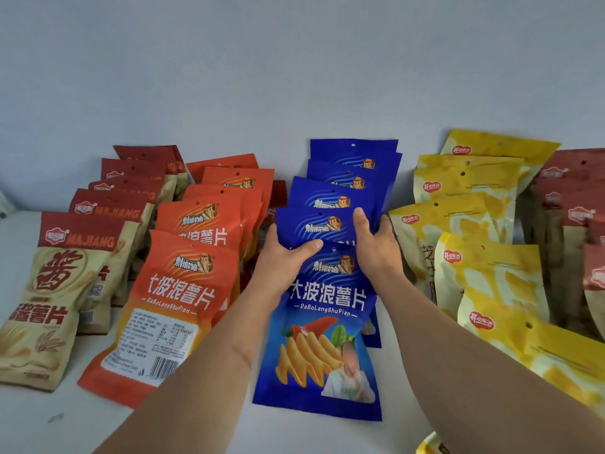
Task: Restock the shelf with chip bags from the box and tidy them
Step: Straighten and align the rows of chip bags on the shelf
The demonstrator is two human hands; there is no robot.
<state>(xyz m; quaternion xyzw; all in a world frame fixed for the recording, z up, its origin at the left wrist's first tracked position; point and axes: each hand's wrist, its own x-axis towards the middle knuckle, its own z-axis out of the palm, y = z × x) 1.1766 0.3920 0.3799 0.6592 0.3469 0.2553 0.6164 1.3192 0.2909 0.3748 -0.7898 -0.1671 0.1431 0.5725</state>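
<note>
A row of blue chip bags runs from the shelf's front to the back wall. The front blue bag (pixel 322 339) lies flat and leans on the ones behind. My left hand (pixel 283 257) grips the left edge of the second blue bag (pixel 311 226), thumb across its face. My right hand (pixel 373 244) holds the same bag's right edge, thumb on its front. Further blue bags (pixel 352 165) stand behind. The box is not in view.
Orange chip bags (pixel 170 299) form a row left of the blue ones, beige-and-red bags (pixel 49 290) further left. Yellow bags (pixel 484 267) lie to the right, dark red bags (pixel 576 204) at the far right. The white shelf surface (pixel 203 430) shows in front.
</note>
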